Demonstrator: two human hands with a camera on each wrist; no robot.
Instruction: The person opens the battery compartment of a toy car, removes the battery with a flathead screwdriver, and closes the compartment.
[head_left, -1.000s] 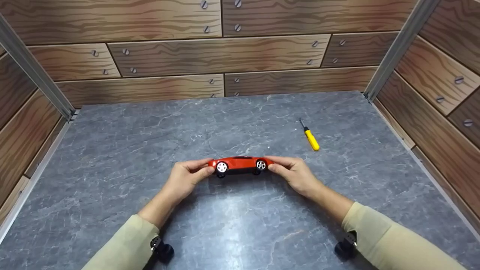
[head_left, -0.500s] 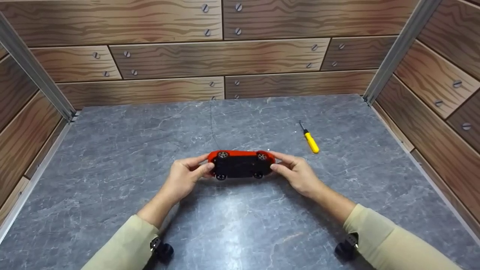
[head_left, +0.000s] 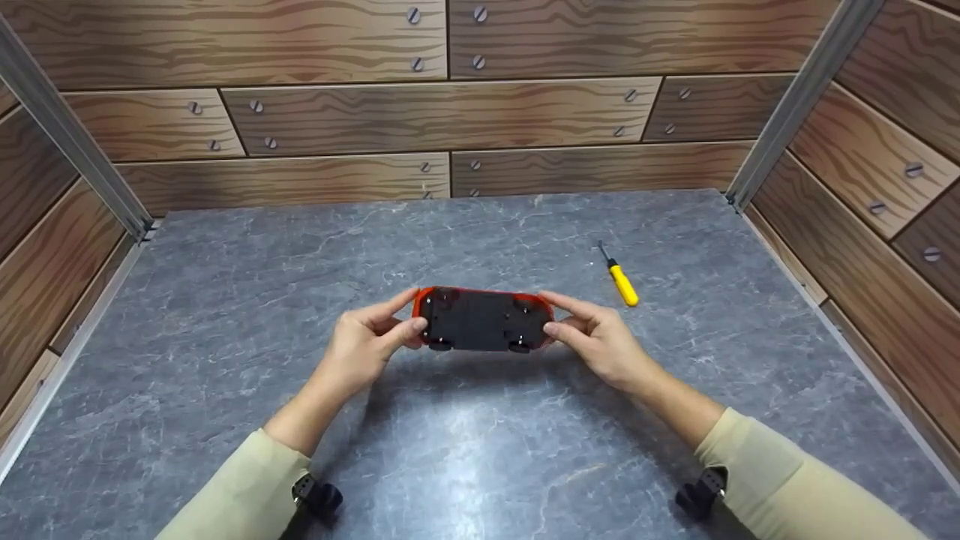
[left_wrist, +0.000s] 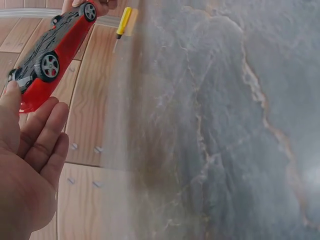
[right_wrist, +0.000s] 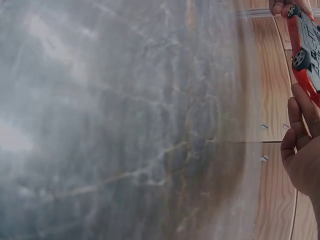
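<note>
A red toy car is held up between both hands, its black underside turned to the head view and its wheels showing. My left hand pinches one end, the thumb on the underside and the fingers against the red body. At the other end my right hand pinches it the same way. The left wrist view shows the car tilted, with the left hand at its near end. In the right wrist view the car is cut by the frame edge, above the right hand.
A screwdriver with a yellow handle lies on the grey marbled table, beyond the right hand. Wood-patterned walls with metal corner posts enclose the table at the back and sides.
The car has been tipped from its side view to show its whole underside, and raised slightly. Both hands have kept hold of its ends; the screwdriver lies where it was.
</note>
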